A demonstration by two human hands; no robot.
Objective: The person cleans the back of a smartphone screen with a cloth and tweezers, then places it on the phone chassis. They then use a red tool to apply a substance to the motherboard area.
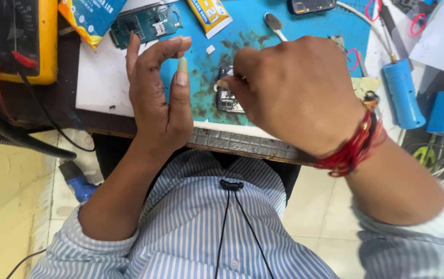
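Left hand: the left hand (157, 95) is up off the counter, palm turned toward the right hand, fingers spread loose and a bit bent, holding nothing
Right hand: the right hand (297, 93) is curled over a small phone part, knuckles up; its fingertips are bunched down at the part, but I cannot tell if they pinch it or just press on it
Wrist: red thread bands (354, 147) wrap the right wrist
Small phone part: the small phone part (227, 95) is dark grey with tiny metal bits, lying flat on the blue mat, near the front edge of the counter, between the two hands
Which way it points: its long side runs away from the person, from the near edge toward the back; the right hand hides its right side
Blue mat: the blue mat (242, 26) has dark smudges around the part
Counter: the counter (103, 82) is white at the left, with a grey ridged strip along the front
Green board: a green circuit board (147, 23) lies at the back left, well apart from the part
Yellow tube: a yellow glue tube (210, 15) lies just beside the board
Meter: a yellow and black meter (15, 39) sits at the far left
Blue cylinder: a blue cylinder (403, 93) lies at the right with a white wire on it
Shirt: a blue and white striped shirt (201, 227) fills the bottom
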